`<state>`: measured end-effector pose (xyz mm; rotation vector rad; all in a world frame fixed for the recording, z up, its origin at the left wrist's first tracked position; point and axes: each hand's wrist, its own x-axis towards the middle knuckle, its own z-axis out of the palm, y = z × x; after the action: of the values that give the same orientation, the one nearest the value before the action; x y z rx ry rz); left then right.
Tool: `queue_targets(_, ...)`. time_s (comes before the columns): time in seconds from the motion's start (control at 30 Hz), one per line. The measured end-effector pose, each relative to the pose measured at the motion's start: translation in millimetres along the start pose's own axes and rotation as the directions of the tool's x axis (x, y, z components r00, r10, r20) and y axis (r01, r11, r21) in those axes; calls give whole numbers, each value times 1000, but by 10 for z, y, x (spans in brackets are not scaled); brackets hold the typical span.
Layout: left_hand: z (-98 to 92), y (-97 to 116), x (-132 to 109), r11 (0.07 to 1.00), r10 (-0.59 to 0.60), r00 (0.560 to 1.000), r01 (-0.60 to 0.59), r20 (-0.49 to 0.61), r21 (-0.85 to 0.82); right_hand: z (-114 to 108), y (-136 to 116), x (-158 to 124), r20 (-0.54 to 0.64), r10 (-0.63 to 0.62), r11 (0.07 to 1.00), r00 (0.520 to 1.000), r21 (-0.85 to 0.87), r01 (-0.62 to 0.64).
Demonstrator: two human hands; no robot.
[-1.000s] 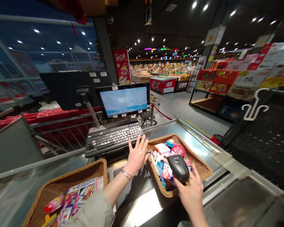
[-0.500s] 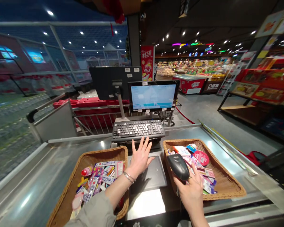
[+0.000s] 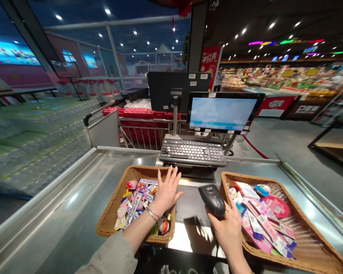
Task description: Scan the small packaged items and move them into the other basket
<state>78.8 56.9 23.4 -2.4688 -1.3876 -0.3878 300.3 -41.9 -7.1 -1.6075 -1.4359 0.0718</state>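
The right hand (image 3: 228, 228) is gripping the barcode scanner (image 3: 213, 198) just right of the left basket (image 3: 111, 220). The left hand (image 3: 167, 190), fingers spread, is now hovering over that basket's sweets (image 3: 137, 203), having swung leftward from the right basket (image 3: 308, 243), suggesting the next pick. Beyond, the keyboard (image 3: 193, 151) is sitting idle.

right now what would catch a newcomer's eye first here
The right hand grips a black barcode scanner at bottom centre, while the left hand spreads flat over the left wicker basket of bright snack packets. Behind them, the lit screen glows above the keyboard.
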Motion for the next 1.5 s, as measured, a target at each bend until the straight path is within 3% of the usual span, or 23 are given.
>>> queue_targets(0.4, 86, -458, -464, 993, -106, 990, 100, 98, 64, 246, -130, -48, 86, 22, 998, 996, 57, -27)
queue_targets(0.93, 445, -906, -502, 997, -58, 972, 46, 227, 59, 372, -106, -12, 118, 7, 999, 993, 39, -11)
queue_targets(1.2, 624, -916, -374, 998, -65, 959, 65, 276, 8, 420, -85, 18, 136, 55, 998, 989, 20, -59)
queue_targets(1.5, 864, -813, -206, 986, -167, 946, 166, 277, 25, 416, -5, 34, 152, 62, 998, 986, 15, -65)
